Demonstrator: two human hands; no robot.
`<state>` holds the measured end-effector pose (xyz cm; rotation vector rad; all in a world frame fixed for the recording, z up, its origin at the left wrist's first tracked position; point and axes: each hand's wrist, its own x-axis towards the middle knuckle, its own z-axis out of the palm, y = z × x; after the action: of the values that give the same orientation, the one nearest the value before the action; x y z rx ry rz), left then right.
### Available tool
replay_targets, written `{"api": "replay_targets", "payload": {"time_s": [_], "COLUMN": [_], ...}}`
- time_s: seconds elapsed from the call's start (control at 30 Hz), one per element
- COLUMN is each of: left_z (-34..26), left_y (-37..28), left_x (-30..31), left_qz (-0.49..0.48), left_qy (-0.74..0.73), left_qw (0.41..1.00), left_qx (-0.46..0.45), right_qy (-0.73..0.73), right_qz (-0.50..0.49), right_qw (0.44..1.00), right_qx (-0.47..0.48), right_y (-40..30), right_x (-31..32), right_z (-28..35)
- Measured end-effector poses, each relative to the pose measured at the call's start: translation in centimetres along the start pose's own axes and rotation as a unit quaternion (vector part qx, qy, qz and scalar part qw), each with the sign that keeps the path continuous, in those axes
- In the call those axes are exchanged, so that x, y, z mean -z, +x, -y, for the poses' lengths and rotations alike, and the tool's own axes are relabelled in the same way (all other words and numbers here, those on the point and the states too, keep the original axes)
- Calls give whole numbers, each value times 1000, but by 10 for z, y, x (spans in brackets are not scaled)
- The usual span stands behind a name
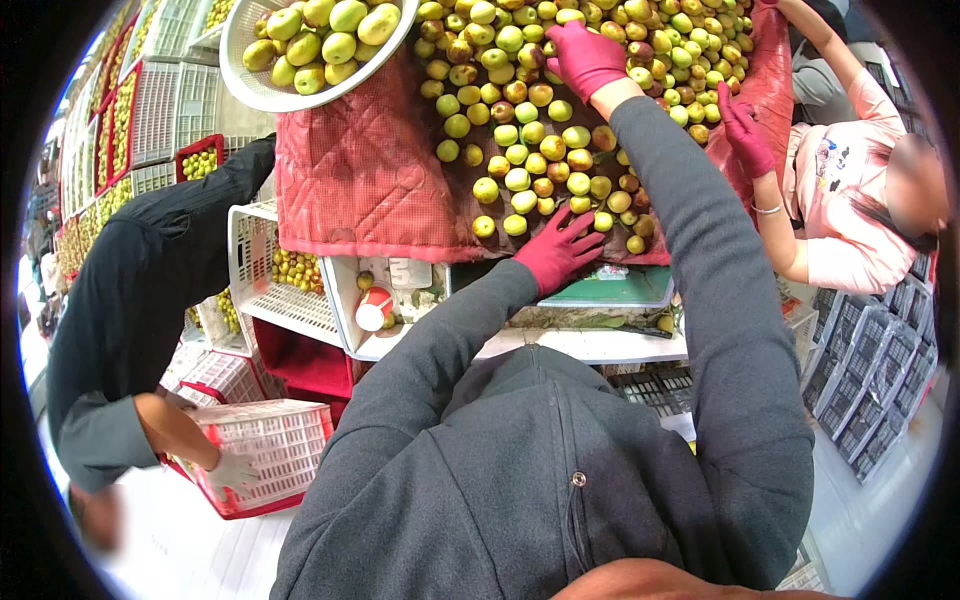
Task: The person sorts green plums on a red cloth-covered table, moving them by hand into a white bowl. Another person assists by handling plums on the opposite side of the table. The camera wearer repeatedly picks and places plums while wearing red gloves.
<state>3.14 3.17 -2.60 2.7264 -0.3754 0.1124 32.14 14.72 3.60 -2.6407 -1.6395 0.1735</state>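
Many green and reddish-brown jujube fruits (553, 148) lie spread on a table covered with a red quilted cloth (360, 172). My left hand (559, 251), in a dark pink glove, rests at the near edge of the fruit with its fingers spread, beside the nearest fruits. Farther up, my right hand (589, 60), gloved alike, reaches into the fruit with bent fingers; whether it grips one cannot be told. A white plastic colander (322, 96) heaped with larger green jujubes stands at the upper left of the cloth.
At the right, a co-worker's pink-gloved hand (746, 135) is by the cloth. Another person at the left touches a white crate (270, 442). Below the table edge are a white plastic crate (289, 300), a red and white paper cup (374, 308) and a green panel (611, 291). Stacked crates stand at the left.
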Motion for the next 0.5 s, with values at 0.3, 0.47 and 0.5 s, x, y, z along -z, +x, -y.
{"api": "replay_targets", "payload": {"time_s": [0.3,0.47,0.5], "left_z": [0,-2,1], "left_y": [-1,1,2], "left_x": [-4,-15,-14], "left_qz": [-44,-76,-70], "left_qy": [-14,-33,-33], "left_qw": [999,997,997], "left_qx": [3,-1,-4], "right_qy": [586,415,328], "right_qz": [32,61,3], "right_qw": [788,901,943], "right_qx": [-188,-113,-51], "right_y": [-68,-139,-155], "right_x": [19,7,2], "right_z": [-22,-47,-52]}}
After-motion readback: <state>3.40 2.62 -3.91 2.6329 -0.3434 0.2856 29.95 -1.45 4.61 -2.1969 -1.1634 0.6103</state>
